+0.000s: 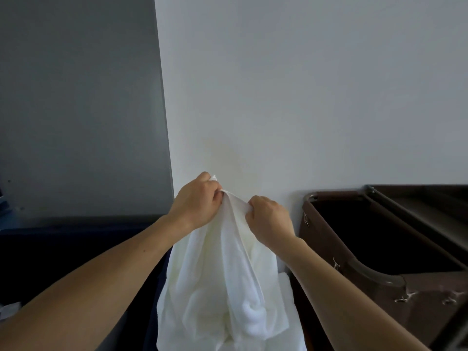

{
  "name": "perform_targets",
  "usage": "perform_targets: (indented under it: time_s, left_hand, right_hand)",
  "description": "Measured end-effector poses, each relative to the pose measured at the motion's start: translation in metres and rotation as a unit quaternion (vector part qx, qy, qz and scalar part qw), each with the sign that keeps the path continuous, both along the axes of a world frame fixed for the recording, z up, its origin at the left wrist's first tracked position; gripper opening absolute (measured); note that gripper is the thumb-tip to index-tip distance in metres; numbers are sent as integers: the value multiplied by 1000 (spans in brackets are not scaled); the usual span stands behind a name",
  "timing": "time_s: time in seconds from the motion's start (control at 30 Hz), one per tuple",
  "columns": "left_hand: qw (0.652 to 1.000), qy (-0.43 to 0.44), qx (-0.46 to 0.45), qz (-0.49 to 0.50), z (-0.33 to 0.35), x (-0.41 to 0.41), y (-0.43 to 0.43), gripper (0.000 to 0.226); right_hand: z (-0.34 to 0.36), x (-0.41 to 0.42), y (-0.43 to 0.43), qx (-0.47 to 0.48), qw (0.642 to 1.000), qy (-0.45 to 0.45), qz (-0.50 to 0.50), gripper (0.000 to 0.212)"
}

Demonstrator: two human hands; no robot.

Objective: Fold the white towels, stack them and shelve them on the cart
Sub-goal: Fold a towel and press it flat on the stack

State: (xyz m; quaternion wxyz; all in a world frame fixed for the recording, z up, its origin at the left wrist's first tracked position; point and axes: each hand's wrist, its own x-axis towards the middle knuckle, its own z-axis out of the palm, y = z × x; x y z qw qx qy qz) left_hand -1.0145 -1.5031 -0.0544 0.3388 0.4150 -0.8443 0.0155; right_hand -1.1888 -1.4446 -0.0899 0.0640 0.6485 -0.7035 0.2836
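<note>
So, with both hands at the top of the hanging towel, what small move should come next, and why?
Probably slide the right hand away from the left hand along the top of the white towel; both pinch it close together and it hangs bunched.

Soft dim daylight, dark left side, wide-angle bending at edges, slight softness

soft white terry towel (pixel 217 274), matt brown fabric bin (pixel 430 295)
</note>
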Motion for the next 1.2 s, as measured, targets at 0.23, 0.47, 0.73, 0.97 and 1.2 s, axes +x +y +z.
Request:
perform_targets:
  time_s: [0.23, 0.47, 0.73, 0.97, 1.2]
  left_hand:
    - [998, 36, -50, -27, 18, -14, 5, 24]
    - [995, 55, -36, 73, 28, 5, -21, 24]
    - [984, 9, 16, 179, 5, 54, -63, 36]
    - [977, 0, 64, 206, -12, 45, -73, 28]
    - [975, -6, 59, 214, -13, 27, -79, 31]
  right_hand:
    - [9, -8, 21, -74, 994, -5, 78, 40]
    - [13, -49, 35, 84, 980, -44, -173, 16]
    - [-22, -111, 64, 247, 918, -248, -188, 20]
    - [-13, -107, 95, 283, 916, -284, -25, 10]
    - [-9, -102, 109, 122, 889, -439, -54, 22]
